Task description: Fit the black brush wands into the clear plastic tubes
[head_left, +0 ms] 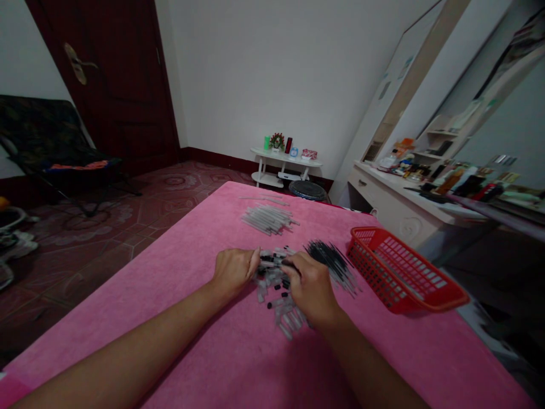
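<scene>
A pile of small clear caps (290, 322) and black plugs (277, 288) lies on a pink cloth. At its left edge my left hand (234, 270) is closed, thumb forward; what its fingers hold, if anything, is hidden. My right hand (313, 287) curls over the pile's right side, closed, with its fingertips among the pieces. Whatever it pinches is too small to make out. Beyond the hands sits a bundle of whitish pen barrels (268, 218). Thin dark pen refills (330, 261) are fanned out just past my right hand.
A red plastic basket (402, 272) stands to the right on the pink-covered table (179, 346). A few thin rods (270, 200) lie near the far edge. Beyond are a small white stand (285, 157), a cluttered dresser (395, 196) and a folding chair (55, 142).
</scene>
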Demonstrator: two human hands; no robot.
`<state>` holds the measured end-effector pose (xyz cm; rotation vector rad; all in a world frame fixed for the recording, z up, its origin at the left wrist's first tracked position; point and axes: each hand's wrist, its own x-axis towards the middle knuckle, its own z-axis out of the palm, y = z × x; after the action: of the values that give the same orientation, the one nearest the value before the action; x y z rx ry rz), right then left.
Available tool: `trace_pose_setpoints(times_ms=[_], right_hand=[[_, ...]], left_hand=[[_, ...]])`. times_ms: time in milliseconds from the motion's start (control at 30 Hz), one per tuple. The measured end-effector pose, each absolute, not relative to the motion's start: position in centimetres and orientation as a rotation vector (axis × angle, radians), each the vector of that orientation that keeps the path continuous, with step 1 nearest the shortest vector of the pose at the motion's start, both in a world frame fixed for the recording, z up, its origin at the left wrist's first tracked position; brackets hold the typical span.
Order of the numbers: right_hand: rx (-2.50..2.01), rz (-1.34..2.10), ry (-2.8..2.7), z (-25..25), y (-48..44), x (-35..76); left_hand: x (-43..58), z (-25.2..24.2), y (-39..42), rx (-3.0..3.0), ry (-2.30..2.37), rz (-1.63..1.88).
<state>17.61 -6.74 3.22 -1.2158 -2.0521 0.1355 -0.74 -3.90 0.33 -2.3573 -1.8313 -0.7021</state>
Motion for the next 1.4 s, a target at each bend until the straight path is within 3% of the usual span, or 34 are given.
trace_pose_setpoints(times_ms=[367,800,900,1133,1233,1400], right_hand=[[-1.354,0.336,-1.951,4.0,-6.8,17.3],[-1.397,0.002,-2.166,6.8,-5.8,20.4],[-1.457,0.142,-2.022,6.9,-4.8,21.8],[-1.258,0.914,-1.552,4.0,-4.7,18.8],[-1.271,1.002,-1.519,3.1,-5.3,17.4],[-1.244,0.987,-1.56,2.5,-5.6,16.9]], left_hand=[[-1.0,0.1,-3.8,-2.365,-1.739,-0.753],[-1.8,1.1,-3.1,-2.484,-1.722,-0.95],[-2.3,1.2,-2.2,-2.492,-1.832,-1.409],[0.0,1.2,-1.9,-2.371,-1.478,-3.301],[0.7,1.2,-2.6,-2.249,-1.4,-3.661],[0.8,0.6,-2.7,-2.081,-1.413,-3.838]])
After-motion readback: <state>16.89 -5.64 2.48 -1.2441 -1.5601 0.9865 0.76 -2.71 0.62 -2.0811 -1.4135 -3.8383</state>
